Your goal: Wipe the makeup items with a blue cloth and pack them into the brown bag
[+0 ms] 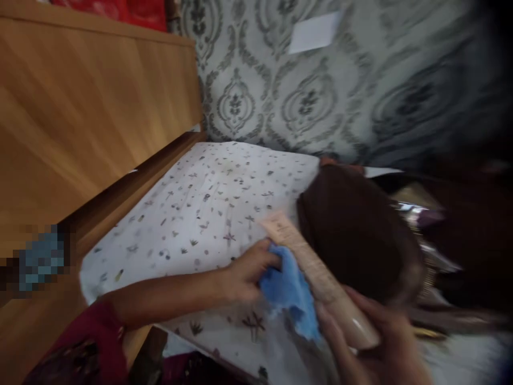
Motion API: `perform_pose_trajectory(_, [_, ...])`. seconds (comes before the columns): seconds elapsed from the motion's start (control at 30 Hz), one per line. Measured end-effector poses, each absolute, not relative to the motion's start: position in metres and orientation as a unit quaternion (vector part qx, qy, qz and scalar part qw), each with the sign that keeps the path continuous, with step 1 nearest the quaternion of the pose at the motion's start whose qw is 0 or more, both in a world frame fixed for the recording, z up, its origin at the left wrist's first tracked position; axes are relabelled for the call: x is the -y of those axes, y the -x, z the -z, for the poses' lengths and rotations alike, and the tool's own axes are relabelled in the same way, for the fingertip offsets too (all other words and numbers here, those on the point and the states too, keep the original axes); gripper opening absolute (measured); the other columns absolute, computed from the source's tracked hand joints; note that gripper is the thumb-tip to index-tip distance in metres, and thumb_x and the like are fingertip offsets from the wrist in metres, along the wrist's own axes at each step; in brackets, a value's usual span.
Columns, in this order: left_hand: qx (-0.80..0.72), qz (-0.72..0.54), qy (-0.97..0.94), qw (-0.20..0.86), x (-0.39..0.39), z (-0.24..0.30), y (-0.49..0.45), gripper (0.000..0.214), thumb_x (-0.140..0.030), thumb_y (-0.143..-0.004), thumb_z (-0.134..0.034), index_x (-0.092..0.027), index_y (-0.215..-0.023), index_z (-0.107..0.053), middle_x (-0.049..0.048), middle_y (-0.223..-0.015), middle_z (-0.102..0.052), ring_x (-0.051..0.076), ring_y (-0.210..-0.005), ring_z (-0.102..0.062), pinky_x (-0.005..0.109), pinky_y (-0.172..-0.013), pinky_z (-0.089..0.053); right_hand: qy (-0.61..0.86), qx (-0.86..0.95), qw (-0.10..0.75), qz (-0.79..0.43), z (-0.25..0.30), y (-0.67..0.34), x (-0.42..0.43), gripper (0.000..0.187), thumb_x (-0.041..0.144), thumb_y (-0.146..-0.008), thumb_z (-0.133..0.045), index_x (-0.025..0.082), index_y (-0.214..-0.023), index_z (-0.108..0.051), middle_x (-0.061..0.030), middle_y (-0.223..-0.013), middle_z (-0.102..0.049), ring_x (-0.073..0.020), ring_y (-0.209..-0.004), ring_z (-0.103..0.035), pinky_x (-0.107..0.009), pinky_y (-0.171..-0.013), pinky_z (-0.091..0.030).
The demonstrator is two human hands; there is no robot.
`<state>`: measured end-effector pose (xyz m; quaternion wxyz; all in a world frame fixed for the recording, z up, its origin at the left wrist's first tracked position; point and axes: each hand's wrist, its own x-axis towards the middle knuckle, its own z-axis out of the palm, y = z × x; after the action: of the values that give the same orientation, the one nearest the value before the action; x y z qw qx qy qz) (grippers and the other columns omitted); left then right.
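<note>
A beige cosmetic tube with small printed lettering lies slantwise in front of me, its flat end pointing to the upper left. My right hand is closed round its rounded lower end. My left hand pinches a blue cloth that touches the tube's side and hangs down below it. Some fingertips of the left hand are hidden in the cloth. Right behind the tube rests a dark brown bag.
Beneath the hands spreads a white covering printed with small palm trees. A wooden panel rises on the left. Patterned wallpaper backs the surface. Shiny packets and dark items crowd the blurred right side.
</note>
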<state>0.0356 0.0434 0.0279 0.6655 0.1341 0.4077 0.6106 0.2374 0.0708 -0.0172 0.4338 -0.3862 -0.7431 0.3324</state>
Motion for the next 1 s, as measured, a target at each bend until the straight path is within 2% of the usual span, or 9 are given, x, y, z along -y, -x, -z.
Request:
perform_pose_trajectory(0.1, [-0.398,-0.644,-0.146,0.637,-0.046,-0.035,-0.024,0.037,-0.006,-0.051,-0.063,-0.015,-0.086,-0.064,-0.0023,-0.065,-0.066,0.012,-0.054,-0.062,0.02,-0.055,-0.052,0.416,0.731,0.448,-0.302,0.002,-0.23,-0.06,0.034,0.05,-0.089,-0.068,0.021,-0.108,-0.063,-0.0078,-0.098,-0.071,-0.0244,-0.084,-0.067,-0.034,-0.076,-0.056])
perform_pose_trajectory(0.23, [-0.436,-0.675,-0.164,0.572,-0.054,-0.054,-0.01,0.061,-0.012,-0.052,-0.073,-0.022,-0.111,-0.06,0.0037,-0.093,-0.075,0.019,-0.073,-0.071,0.025,-0.061,-0.056,0.447,0.703,0.413,-0.368,-0.011,-0.235,-0.05,0.037,0.057,-0.089,-0.062,0.022,-0.102,-0.062,-0.0049,-0.083,-0.069,-0.0206,-0.07,-0.063,-0.03,-0.064,-0.052])
perform_pose_trajectory(0.37, [-0.522,-0.694,-0.236,0.436,-0.059,-0.068,0.013,0.049,-0.022,-0.054,-0.071,-0.022,-0.102,-0.062,0.0052,-0.096,-0.074,0.023,-0.083,-0.07,0.024,-0.054,-0.051,0.454,0.607,0.386,-0.526,-0.019,-0.247,-0.041,0.047,0.067,-0.089,-0.057,0.021,-0.101,-0.057,-0.0018,-0.074,-0.064,-0.016,-0.061,-0.057,-0.027,-0.058,-0.046])
perform_pose_trajectory(0.5, [-0.697,-0.52,-0.463,0.17,-0.063,-0.058,0.05,0.021,-0.025,-0.062,-0.051,-0.021,-0.078,-0.064,0.0009,-0.066,-0.059,0.018,-0.057,-0.053,0.027,-0.052,-0.042,0.412,0.545,0.386,-0.62,-0.023,-0.257,-0.039,0.053,0.07,-0.087,-0.059,0.021,-0.105,-0.054,0.0027,-0.064,-0.056,-0.0148,-0.06,-0.053,-0.027,-0.061,-0.045])
perform_pose_trajectory(0.6, [-0.735,-0.291,-0.608,-0.072,-0.067,-0.036,0.075,0.034,-0.023,-0.074,-0.043,-0.021,-0.097,-0.067,0.0102,-0.104,-0.065,0.031,-0.097,-0.061,0.038,-0.073,-0.05,0.387,0.525,0.399,-0.644,-0.026,-0.266,-0.039,0.057,0.071,-0.086,-0.059,0.019,-0.11,-0.055,0.0033,-0.063,-0.054,-0.0141,-0.061,-0.052,-0.027,-0.064,-0.044])
perform_pose_trajectory(0.63, [-0.727,-0.21,-0.648,-0.086,-0.069,-0.028,0.082,0.038,-0.024,-0.078,-0.043,-0.021,-0.107,-0.068,0.0127,-0.118,-0.063,0.034,-0.11,-0.059,0.041,-0.079,-0.051,0.384,0.518,0.404,-0.649,-0.027,-0.27,-0.039,0.059,0.072,-0.086,-0.06,0.019,-0.112,-0.055,0.0032,-0.063,-0.053,-0.0141,-0.061,-0.052,-0.027,-0.064,-0.045])
perform_pose_trajectory(0.73, [-0.704,-0.085,-0.705,0.008,-0.07,-0.006,0.102,0.051,-0.026,-0.087,-0.037,-0.02,-0.131,-0.061,0.0136,-0.129,-0.064,0.033,-0.115,-0.06,0.047,-0.089,-0.052,0.378,0.492,0.426,-0.659,-0.033,-0.278,-0.038,0.066,0.073,-0.083,-0.063,0.017,-0.117,-0.058,0.0029,-0.063,-0.053,-0.0138,-0.061,-0.053,-0.028,-0.065,-0.046])
perform_pose_trajectory(0.83, [-0.68,-0.056,-0.726,0.085,-0.066,0.0,0.12,0.06,-0.04,-0.094,-0.042,-0.024,-0.152,-0.043,0.0128,-0.148,-0.054,0.033,-0.132,-0.053,0.048,-0.105,-0.047,0.366,0.463,0.447,-0.672,-0.038,-0.284,-0.038,0.065,0.07,-0.082,-0.067,0.016,-0.118,-0.061,0.0019,-0.064,-0.055,-0.0131,-0.06,-0.053,-0.028,-0.063,-0.045])
perform_pose_trajectory(1.0, [-0.655,-0.033,-0.741,0.14,-0.06,-0.024,0.124,0.084,-0.051,-0.091,-0.056,-0.029,-0.162,-0.017,0.0123,-0.164,-0.033,0.035,-0.146,-0.04,0.048,-0.116,-0.038,0.34,0.432,0.489,-0.677,-0.037,-0.295,-0.043,0.058,0.064,-0.085,-0.066,0.016,-0.118,-0.061,0.0022,-0.06,-0.055,-0.0126,-0.056,-0.05,-0.027,-0.059,-0.042])
